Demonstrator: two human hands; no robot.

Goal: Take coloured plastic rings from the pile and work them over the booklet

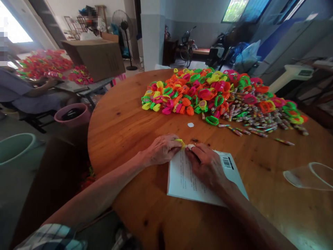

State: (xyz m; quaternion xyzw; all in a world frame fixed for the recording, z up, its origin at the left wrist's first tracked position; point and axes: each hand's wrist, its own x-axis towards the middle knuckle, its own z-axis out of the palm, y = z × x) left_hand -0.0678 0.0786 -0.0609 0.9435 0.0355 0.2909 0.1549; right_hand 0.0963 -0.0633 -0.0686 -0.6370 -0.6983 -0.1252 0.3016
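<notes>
On table: round wooden table (125,121), printed sheet (187,182) under right hand (205,163).
Grip: left hand (162,149) pinches yellow piece (180,141); right fingertips meet it.
Beyond: neon ring pile (208,90), cardboard box (96,57), fan (123,22).

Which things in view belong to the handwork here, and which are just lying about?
In hand: left hand and right hand pinching a small yellow piece over a printed sheet; pile of neon rings; small wrapped sticks.
Lying about: clear plastic cup; pink bucket; cardboard box.
</notes>
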